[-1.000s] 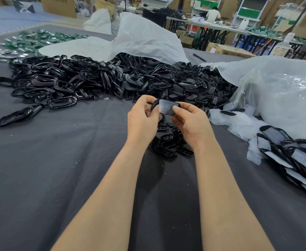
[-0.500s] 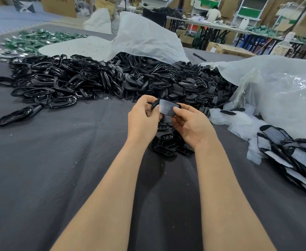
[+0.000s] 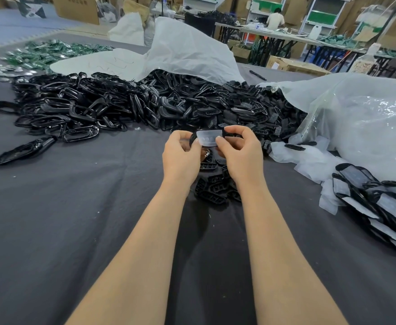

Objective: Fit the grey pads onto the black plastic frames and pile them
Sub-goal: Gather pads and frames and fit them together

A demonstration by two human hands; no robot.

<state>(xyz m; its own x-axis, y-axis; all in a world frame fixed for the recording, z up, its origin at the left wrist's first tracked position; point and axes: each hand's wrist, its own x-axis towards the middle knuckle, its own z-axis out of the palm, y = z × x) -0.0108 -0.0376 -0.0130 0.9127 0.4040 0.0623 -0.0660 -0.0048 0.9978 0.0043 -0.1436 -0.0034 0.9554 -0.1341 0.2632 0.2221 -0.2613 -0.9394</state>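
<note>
Above the dark cloth, my left hand [image 3: 181, 156] and my right hand [image 3: 240, 152] both pinch one black plastic frame with a pale grey pad [image 3: 208, 138] across its face. The left fingers hold its left end, the right thumb and fingers its right end. A few loose black frames [image 3: 212, 187] lie on the cloth just below my hands. A big heap of black frames [image 3: 126, 106] stretches across the table behind. At the right edge lies a pile of frames with grey pads fitted [image 3: 380, 202].
White plastic bags [image 3: 356, 123] bulge at the right, and another white sack [image 3: 187, 52] covers the back of the heap. Green parts [image 3: 51, 52] lie far left. A black pen [image 3: 258, 75] rests at the back. A person sits at a distant table.
The held piece has turned so the pad now faces me and looks pale. My right hand has shifted up to grip its right end.
</note>
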